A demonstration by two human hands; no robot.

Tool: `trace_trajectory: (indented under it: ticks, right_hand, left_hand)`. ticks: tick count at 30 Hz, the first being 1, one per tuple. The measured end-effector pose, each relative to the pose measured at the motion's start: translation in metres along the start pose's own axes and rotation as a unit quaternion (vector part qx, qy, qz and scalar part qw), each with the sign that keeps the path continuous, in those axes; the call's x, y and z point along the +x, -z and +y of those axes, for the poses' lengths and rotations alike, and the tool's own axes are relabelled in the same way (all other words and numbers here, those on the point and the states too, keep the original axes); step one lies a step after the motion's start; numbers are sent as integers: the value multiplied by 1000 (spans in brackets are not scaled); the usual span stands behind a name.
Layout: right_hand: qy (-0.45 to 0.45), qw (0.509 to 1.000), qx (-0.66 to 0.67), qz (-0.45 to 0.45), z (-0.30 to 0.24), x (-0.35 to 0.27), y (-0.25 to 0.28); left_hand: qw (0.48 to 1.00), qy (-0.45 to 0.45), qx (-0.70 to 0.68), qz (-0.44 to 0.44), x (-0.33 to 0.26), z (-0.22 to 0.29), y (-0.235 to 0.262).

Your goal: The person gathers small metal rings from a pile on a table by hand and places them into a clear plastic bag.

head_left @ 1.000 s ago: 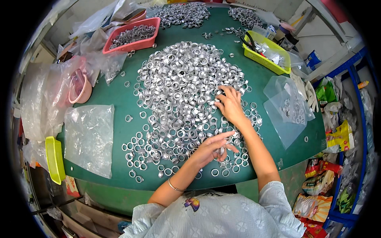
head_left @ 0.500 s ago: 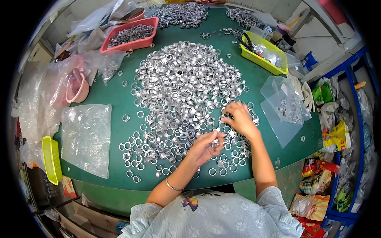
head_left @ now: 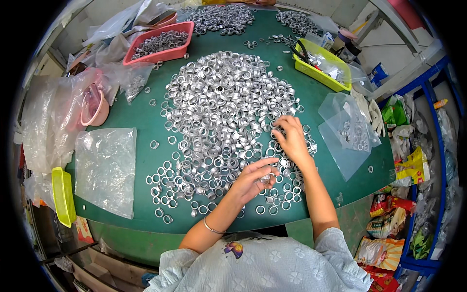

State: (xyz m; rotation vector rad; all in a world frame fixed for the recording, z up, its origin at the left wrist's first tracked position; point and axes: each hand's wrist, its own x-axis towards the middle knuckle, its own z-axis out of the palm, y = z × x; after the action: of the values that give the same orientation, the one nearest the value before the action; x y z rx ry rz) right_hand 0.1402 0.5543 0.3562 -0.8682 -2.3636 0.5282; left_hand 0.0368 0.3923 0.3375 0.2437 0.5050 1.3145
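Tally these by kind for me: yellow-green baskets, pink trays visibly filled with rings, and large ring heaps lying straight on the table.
Yellow-green baskets: 2
Ring-filled pink tray: 1
Large ring heaps: 3
Total: 6
Single rings overlap too much to count.

The rings [head_left: 228,92] are silvery grey against a deep green tabletop [head_left: 146,121]. One basket [head_left: 165,56] is coral pink, a tray [head_left: 318,74] bright yellow-green, the bucket [head_left: 98,116] paler pink. Pale blue-grey, the shirt [head_left: 272,265] bears a tonal clover-like pattern and a purple-and-orange butterfly [head_left: 234,250]; the shelf frame [head_left: 418,265] is strong blue.
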Motion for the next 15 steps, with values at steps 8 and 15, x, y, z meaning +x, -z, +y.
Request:
trace_trajectory:
  ticks: [8,15]
  right_hand:
    - [-11,999,-4,-39,-4,2,5]
    - [23,990,116,-79,-6,17,16]
  left_hand:
    - [999,-31,-24,-22,3,1,0]
    - [993,-65,-97,32,8,-8,15]
